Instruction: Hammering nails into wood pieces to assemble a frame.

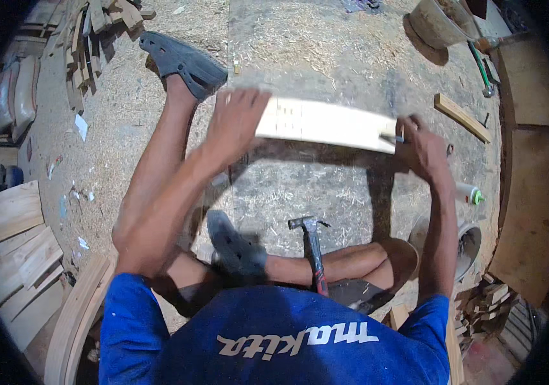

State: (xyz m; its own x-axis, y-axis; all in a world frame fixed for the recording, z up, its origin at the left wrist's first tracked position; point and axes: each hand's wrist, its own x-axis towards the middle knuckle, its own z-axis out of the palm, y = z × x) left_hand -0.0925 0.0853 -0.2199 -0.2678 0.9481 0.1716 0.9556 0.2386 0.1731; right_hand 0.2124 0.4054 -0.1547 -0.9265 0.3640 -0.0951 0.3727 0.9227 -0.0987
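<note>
A pale, flat wooden board [332, 120] with pencil-like marks spans the space between my hands, held above the floor. My left hand [239, 119], slightly blurred, grips its left end with the fingers over the far edge. At the board's right end, my right hand [423, 144] is closed round a slim tool [400, 138]. Its grey tip shows against a notch in the board; the fingers hide most of it, so its kind is unclear. A claw hammer [313, 250] with a dark and red handle rests by my folded leg, head away from me.
Wood shavings litter the floor [274, 186]. Offcuts [85, 51] pile at far left, and planks [21, 263] lie at near left. On the right are a wooden strip [462, 118], a green-handled hammer [481, 70], a green-capped bottle [469, 194] and a bucket [438, 25].
</note>
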